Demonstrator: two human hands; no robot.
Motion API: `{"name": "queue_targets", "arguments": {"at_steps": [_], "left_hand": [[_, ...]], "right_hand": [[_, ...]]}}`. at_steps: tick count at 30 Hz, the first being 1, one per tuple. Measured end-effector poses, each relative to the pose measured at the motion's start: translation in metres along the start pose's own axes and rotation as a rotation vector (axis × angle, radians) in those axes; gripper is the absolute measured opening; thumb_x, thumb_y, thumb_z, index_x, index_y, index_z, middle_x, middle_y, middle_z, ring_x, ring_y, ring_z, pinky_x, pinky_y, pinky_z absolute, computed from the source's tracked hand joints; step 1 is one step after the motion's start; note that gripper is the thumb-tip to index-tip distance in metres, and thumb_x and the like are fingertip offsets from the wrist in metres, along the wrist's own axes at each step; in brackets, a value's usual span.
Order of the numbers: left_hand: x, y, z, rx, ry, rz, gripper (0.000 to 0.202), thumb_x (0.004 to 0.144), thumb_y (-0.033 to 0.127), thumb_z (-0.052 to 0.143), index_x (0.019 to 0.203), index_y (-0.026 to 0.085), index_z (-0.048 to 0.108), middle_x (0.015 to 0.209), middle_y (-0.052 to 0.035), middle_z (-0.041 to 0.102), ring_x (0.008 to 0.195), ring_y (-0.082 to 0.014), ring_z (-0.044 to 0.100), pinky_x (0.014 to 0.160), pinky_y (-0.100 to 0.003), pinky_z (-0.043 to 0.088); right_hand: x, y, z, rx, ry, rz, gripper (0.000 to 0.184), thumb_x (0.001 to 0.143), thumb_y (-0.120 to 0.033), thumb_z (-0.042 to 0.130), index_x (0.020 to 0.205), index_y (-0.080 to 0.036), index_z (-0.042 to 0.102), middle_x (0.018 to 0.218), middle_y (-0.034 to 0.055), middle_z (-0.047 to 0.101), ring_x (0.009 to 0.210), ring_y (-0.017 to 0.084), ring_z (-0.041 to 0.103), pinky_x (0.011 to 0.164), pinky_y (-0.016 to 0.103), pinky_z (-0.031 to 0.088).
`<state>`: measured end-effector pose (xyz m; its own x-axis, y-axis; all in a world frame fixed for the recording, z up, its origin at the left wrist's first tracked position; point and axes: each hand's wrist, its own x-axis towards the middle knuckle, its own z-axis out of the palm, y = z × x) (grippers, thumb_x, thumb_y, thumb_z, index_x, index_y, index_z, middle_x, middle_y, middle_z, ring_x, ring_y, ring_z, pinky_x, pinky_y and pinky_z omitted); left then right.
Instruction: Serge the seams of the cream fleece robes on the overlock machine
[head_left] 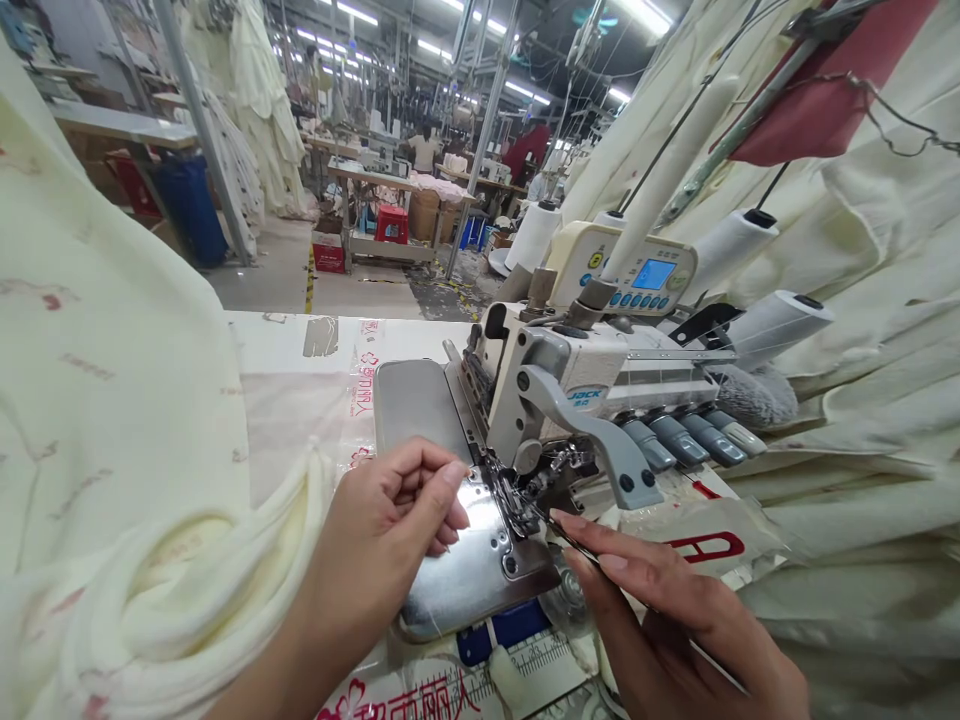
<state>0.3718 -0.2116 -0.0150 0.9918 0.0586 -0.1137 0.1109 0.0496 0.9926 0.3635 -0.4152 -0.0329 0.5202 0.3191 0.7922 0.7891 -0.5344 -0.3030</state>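
Observation:
A white overlock sewing machine [600, 370] stands in front of me with its needle and presser foot area [525, 485] at the centre. My left hand [394, 525] hovers over the shiny metal plate [465, 570], thumb and forefinger pinched together beside the needle; whether a thread is between them I cannot tell. My right hand [667, 620] reaches in from the lower right and holds thin metal tweezers [559, 530] whose tip points at the needle area. Cream fabric [127, 520] is heaped over my left forearm.
Cream cloth [862, 420] hangs and piles up on the right, with white thread cones [772, 320] behind the machine's control panel [645, 275]. A printed plastic sheet [315, 370] covers the table. Workbenches, a red stool [391, 224] and a person stand far behind.

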Motion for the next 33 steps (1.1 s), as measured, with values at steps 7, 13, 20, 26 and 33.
{"name": "queue_targets", "arguments": {"at_steps": [7,13,20,26,33], "left_hand": [[0.002,-0.002,0.0,-0.012,-0.011,0.003,0.02,0.083,0.035,0.056,0.074,0.018,0.06,0.058,0.0023,0.062,0.05,-0.006,0.056,0.048,-0.012,0.046],[0.003,-0.005,-0.001,-0.037,-0.022,0.007,0.021,0.083,0.036,0.057,0.074,0.017,0.06,0.056,0.0034,0.061,0.048,-0.0048,0.054,0.046,-0.011,0.045],[0.002,-0.005,-0.001,-0.064,-0.031,0.005,0.022,0.084,0.037,0.056,0.075,0.018,0.06,0.057,0.0042,0.061,0.05,-0.0041,0.055,0.047,-0.01,0.045],[0.003,-0.005,-0.001,-0.085,-0.035,-0.007,0.019,0.084,0.034,0.056,0.074,0.018,0.06,0.056,0.0048,0.061,0.049,-0.0033,0.054,0.047,-0.008,0.044],[0.004,-0.005,-0.001,-0.083,-0.037,-0.005,0.02,0.084,0.034,0.055,0.073,0.018,0.06,0.056,0.0049,0.061,0.048,-0.0026,0.054,0.046,-0.008,0.044]], "right_hand": [[0.003,0.003,0.005,-0.015,0.012,-0.004,0.034,0.068,0.005,0.067,0.094,-0.015,0.058,0.093,0.009,0.072,0.082,0.019,0.07,0.069,0.027,0.06],[0.01,-0.004,-0.005,-0.088,-0.04,-0.009,0.031,0.072,-0.002,0.067,0.096,-0.019,0.059,0.095,0.0051,0.072,0.078,0.017,0.071,0.067,0.022,0.06],[0.013,-0.004,0.002,-0.098,-0.026,-0.073,0.037,0.069,-0.001,0.069,0.1,-0.016,0.059,0.099,0.0068,0.071,0.084,0.019,0.07,0.07,0.028,0.06],[0.03,-0.013,0.007,-0.357,-0.127,-0.094,0.01,0.081,-0.015,0.064,0.09,-0.016,0.059,0.084,0.0029,0.073,0.074,0.012,0.07,0.07,0.018,0.056],[0.035,-0.02,0.011,-0.446,-0.09,-0.083,0.005,0.083,-0.018,0.063,0.086,-0.018,0.06,0.079,0.0002,0.072,0.066,0.009,0.069,0.071,0.015,0.054]]}}
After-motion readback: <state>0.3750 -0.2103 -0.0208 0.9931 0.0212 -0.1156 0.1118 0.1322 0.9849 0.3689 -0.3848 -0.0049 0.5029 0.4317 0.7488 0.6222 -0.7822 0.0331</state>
